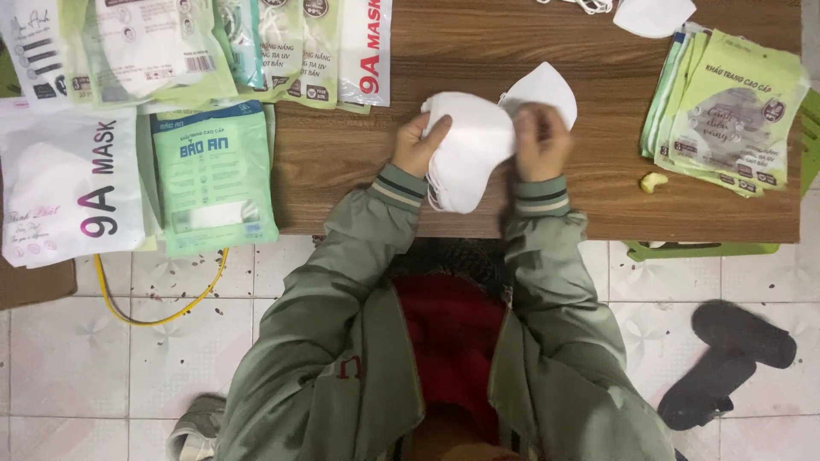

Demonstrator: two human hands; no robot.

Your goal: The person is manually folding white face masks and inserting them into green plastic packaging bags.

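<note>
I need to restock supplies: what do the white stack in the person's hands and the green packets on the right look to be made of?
White masks: probably soft non-woven fabric, matte, folding limply where the left hand and right hand grip them. Green packets: seemingly thin plastic film, slightly glossy, with a clear window.

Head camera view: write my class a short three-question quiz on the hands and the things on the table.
1. True or false: the left hand grips the stack of white fabric face masks.
2. What does the right hand pinch: A, a single white fabric mask; B, a green packet; C, a yellow cable?
3. Which side of the brown wooden table holds the pile of pale green plastic packets?

Key: 1 true; 2 A; 3 the person's right.
</note>
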